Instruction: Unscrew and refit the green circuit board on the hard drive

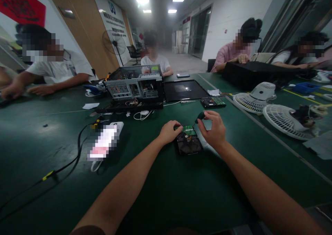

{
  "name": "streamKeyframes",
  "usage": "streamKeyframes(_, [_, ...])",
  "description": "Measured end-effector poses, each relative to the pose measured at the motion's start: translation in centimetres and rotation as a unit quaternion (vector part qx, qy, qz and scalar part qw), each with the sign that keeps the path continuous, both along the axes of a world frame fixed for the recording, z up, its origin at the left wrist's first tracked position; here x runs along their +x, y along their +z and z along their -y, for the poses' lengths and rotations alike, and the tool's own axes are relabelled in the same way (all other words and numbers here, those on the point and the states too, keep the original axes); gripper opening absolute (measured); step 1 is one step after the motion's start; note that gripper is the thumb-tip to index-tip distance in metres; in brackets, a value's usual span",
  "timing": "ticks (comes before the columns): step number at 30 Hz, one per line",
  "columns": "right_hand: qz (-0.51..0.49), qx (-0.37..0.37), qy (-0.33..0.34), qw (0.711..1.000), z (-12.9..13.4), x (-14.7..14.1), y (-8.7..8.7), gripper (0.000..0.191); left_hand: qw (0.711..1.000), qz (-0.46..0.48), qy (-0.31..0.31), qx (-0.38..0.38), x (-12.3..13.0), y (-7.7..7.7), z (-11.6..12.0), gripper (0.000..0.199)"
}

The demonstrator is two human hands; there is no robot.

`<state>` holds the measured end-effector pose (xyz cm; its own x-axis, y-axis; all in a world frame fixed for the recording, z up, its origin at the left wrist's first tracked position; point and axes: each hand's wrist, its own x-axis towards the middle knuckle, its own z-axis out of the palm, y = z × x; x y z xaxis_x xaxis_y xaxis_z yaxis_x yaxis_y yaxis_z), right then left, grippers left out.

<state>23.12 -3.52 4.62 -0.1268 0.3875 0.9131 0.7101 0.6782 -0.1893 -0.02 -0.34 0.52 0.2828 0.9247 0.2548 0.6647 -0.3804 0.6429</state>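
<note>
A hard drive point(188, 144) lies on the green table in front of me, its green circuit board facing up at the far end. My left hand point(169, 132) grips the drive's far left edge, with the thumb resting on the board. In my right hand point(214, 128) is a small dark-handled screwdriver point(199, 116), pinched between thumb and fingers. It tilts down toward the board's far right corner; whether the tip touches a screw is too small to tell. Just beyond my hands a second hard drive point(213, 102) lies with its board side up.
An opened computer case point(135, 90) stands at the far left beside a black panel point(185, 90). A lit phone point(105, 141) and a cable point(79, 148) lie to the left. White fan parts point(284, 122) sit at right. Several people work around the table.
</note>
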Motion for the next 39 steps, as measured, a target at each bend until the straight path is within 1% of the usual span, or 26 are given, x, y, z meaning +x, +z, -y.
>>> streamKeyframes(5, [-0.002, 0.000, -0.006, 1.000, -0.11, 0.05, 0.01, 0.042, 1.000, -0.002, -0.002, 0.001, -0.03, 0.01, 0.00, 0.023])
streamKeyframes(12, [0.000, 0.004, 0.027, 1.000, -0.11, -0.08, 0.07, 0.046, 1.000, -0.003, 0.001, 0.000, 0.01, 0.25, 0.14, 0.022])
streamKeyframes(22, [0.003, 0.009, -0.017, 1.000, 0.01, 0.04, 0.31, 0.040, 1.000, -0.001, 0.002, 0.006, 0.02, -0.02, 0.07, 0.022])
streamKeyframes(29, [0.014, 0.003, 0.023, 1.000, -0.04, 0.27, 0.44, 0.040, 1.000, -0.001, 0.001, 0.003, 0.01, 0.08, 0.08, 0.020])
streamKeyframes(34, [0.006, 0.006, 0.001, 1.000, 0.04, 0.40, 0.51, 0.036, 1.000, 0.001, 0.000, 0.006, 0.00, 0.10, 0.14, 0.021])
streamKeyframes(39, [0.004, -0.004, -0.011, 1.000, 0.11, 0.30, 0.43, 0.035, 1.000, 0.000, 0.002, -0.001, -0.01, 0.12, 0.12, 0.021])
